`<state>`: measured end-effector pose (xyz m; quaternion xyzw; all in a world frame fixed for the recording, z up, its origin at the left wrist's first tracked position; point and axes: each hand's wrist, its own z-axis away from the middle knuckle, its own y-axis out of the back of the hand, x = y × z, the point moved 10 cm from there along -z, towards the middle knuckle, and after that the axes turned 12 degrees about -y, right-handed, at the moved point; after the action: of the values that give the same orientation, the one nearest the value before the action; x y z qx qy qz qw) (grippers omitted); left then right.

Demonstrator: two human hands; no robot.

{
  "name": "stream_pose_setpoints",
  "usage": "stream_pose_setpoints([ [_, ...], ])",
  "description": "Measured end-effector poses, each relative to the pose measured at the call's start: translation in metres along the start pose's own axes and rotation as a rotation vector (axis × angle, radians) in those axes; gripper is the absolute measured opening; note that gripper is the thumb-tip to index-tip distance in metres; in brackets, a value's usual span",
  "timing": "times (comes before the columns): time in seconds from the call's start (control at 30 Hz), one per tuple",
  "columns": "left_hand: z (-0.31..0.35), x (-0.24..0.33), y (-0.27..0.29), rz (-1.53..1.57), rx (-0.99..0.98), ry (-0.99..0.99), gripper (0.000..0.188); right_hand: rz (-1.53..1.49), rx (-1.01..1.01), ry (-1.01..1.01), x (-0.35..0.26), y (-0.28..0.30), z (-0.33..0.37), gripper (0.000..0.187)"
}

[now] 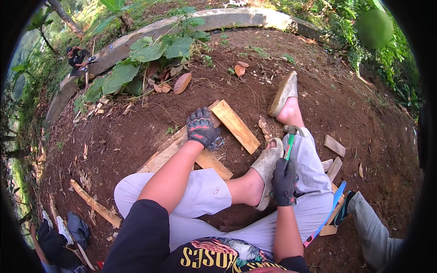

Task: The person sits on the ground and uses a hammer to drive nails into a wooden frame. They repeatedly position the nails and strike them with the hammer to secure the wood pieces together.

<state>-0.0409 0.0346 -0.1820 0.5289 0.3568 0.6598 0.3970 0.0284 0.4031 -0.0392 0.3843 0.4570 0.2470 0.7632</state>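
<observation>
My right hand (pixel 284 181), in a black glove, is closed around the green handle of a claw hammer (pixel 290 144). The hammer stands head up in front of my right shin. My left hand (pixel 201 126), in a black glove with red marks, rests on a long wooden plank (pixel 161 154). Its fingers curl down, and whatever they hold is hidden under the hand. Beside that hand lies a small heap of nails (pixel 217 142). One shorter board (pixel 236 127) slants away on the right, and another board (pixel 214 164) lies nearer my left knee.
Wood offcuts (pixel 335 145) and a blue handsaw (pixel 336 202) lie to my right, near another person's leg (pixel 371 227). A wooden stick (pixel 95 204) is at left. Leafy plants (pixel 150 52) grow before a low concrete wall (pixel 218 19). Another person (pixel 77 59) sits far left.
</observation>
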Motion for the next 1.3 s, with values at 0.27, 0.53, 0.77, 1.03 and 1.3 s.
stream_pose_setpoints([
  [0.27, 0.007, 0.007, 0.002, 0.083, -0.090, 0.064, 0.115, 0.430, -0.237, 0.395, -0.061, -0.009, 0.061, 0.029],
  [0.53, 0.002, 0.003, -0.002, 0.087, -0.015, 0.054, 0.114, 0.725, -0.245, 0.675, -0.099, -0.030, 0.081, 0.026],
  [0.77, -0.002, 0.019, 0.018, 0.103, 0.127, -0.081, 0.097, 0.555, -0.422, 0.601, -0.153, -0.053, 0.016, 0.050],
  [1.03, -0.008, 0.025, 0.011, 0.193, 0.281, -0.142, 0.075, 0.682, -0.343, 0.554, -0.106, -0.148, -0.055, 0.108],
  [1.3, -0.007, 0.025, 0.013, 0.156, 0.259, -0.141, 0.071, 0.674, -0.270, 0.605, -0.097, -0.158, -0.057, 0.104],
])
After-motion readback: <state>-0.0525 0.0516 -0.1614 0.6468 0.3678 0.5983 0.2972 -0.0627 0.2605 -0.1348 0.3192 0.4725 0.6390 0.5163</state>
